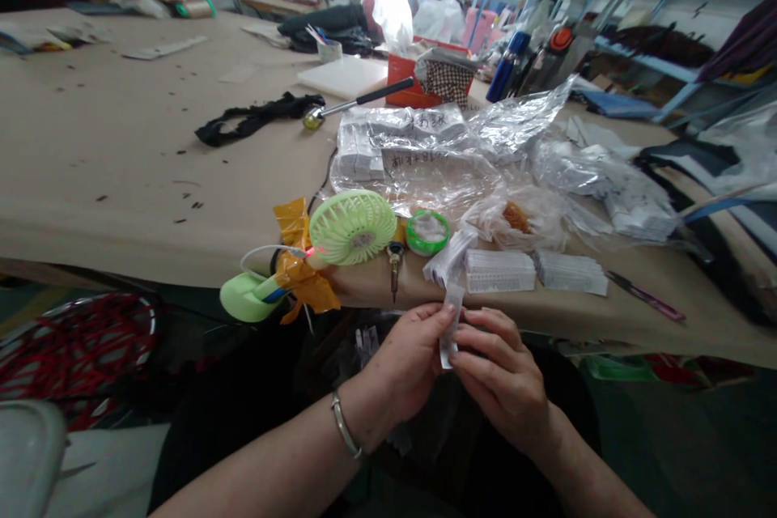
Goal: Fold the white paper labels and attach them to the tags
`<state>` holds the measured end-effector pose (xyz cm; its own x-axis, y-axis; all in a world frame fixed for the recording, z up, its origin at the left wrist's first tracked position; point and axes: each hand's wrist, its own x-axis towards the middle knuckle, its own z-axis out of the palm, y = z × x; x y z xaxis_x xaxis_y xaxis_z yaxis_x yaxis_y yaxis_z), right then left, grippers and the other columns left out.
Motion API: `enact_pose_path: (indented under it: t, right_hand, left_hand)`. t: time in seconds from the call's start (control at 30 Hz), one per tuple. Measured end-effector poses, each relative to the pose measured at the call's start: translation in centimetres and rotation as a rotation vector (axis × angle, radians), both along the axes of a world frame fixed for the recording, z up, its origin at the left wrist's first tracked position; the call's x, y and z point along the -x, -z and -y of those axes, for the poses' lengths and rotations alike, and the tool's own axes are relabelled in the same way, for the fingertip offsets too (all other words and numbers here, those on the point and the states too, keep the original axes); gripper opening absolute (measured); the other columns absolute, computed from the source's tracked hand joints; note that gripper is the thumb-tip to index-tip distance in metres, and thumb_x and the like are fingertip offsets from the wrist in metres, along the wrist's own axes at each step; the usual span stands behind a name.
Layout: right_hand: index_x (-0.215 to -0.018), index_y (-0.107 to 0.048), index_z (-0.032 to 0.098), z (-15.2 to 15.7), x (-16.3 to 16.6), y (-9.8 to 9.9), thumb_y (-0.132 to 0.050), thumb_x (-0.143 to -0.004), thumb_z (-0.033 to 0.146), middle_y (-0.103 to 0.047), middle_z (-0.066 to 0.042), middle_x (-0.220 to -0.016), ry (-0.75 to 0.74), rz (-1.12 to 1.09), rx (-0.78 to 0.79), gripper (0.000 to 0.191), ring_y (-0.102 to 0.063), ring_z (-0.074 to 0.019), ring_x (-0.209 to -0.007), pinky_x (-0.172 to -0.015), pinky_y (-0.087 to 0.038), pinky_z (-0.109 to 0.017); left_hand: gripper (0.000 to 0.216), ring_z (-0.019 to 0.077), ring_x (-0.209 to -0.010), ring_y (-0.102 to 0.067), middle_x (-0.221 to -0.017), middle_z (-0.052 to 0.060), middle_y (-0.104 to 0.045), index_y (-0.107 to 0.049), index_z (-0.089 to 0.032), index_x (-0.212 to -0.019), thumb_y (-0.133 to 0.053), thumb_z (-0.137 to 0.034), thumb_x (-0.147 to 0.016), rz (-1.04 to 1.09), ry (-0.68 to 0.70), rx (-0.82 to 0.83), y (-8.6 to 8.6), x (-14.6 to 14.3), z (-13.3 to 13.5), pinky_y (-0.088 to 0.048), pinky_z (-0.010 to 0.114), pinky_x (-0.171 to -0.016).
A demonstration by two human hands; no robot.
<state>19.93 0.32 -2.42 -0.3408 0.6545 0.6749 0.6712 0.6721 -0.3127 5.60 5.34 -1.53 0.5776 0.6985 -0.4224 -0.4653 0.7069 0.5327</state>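
Observation:
A narrow white label strip (451, 322) is pinched between my hands just off the table's front edge. My left hand (405, 356) grips it with the thumb on top; a metal bracelet circles that wrist. My right hand (507, 376) is closed at the strip's lower end and right side, fingertips on it. Just beyond lie a fanned bundle of labels (450, 257) and two stacks of printed labels, one in the middle (500, 271) and one to the right (571, 272). A green round tub (427, 231) with white filling stands behind them.
A green fan (353, 228) is taped at the table edge beside a small pointed tool (394, 269). A pink-handled cutter (647, 296) lies at right. Clear plastic bags (425, 170) spread behind, with a lint-like black cloth (258, 117), a hammer-like tool (358, 101) and a red box (401, 81) further back.

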Motion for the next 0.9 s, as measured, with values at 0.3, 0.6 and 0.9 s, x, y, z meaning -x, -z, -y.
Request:
enact_pose_path:
  t: [0.3, 0.6, 0.9]
  right_hand:
    - [-0.114, -0.061, 0.011, -1.9, -3.5, 0.6, -0.059, -0.085, 0.022, -0.064, -0.015, -0.11, 0.518, 0.325, 0.039, 0.031, -0.053, -0.0304, -0.108, -0.091, -0.046, -0.048]
    - [-0.092, -0.068, 0.017, -2.3, -4.7, 1.2, -0.058, -0.085, 0.014, -0.072, -0.006, -0.094, 0.469, 0.21, -0.06, 0.012, -0.061, -0.0211, -0.094, -0.087, -0.048, -0.038]
    - [-0.092, -0.069, 0.024, 0.1, -2.0, 0.8, -0.058, -0.085, 0.013, -0.07, -0.004, -0.095, 0.006, -0.007, 0.025, 0.017, -0.058, -0.021, -0.106, -0.088, -0.052, -0.041]
  left_hand:
    - [0.012, 0.0105, -0.051, -0.059, -0.065, 0.006, -0.065, -0.064, -0.01, -0.084, -0.061, -0.021, -0.081, -0.336, 0.081, -0.003, 0.3, -0.6, 0.3, -0.049, 0.022, -0.051]
    - [0.014, 0.0111, -0.049, -0.06, -0.067, 0.007, -0.065, -0.061, -0.01, -0.087, -0.054, -0.022, -0.085, -0.329, 0.124, 0.035, 0.2, -0.6, 0.2, -0.048, 0.023, -0.051]
    - [0.011, 0.0102, -0.051, -0.057, -0.068, 0.005, -0.063, -0.065, -0.007, -0.081, -0.062, -0.018, -0.077, -0.009, 0.189, 0.119, -0.3, -0.5, 0.1, -0.046, 0.022, -0.051]
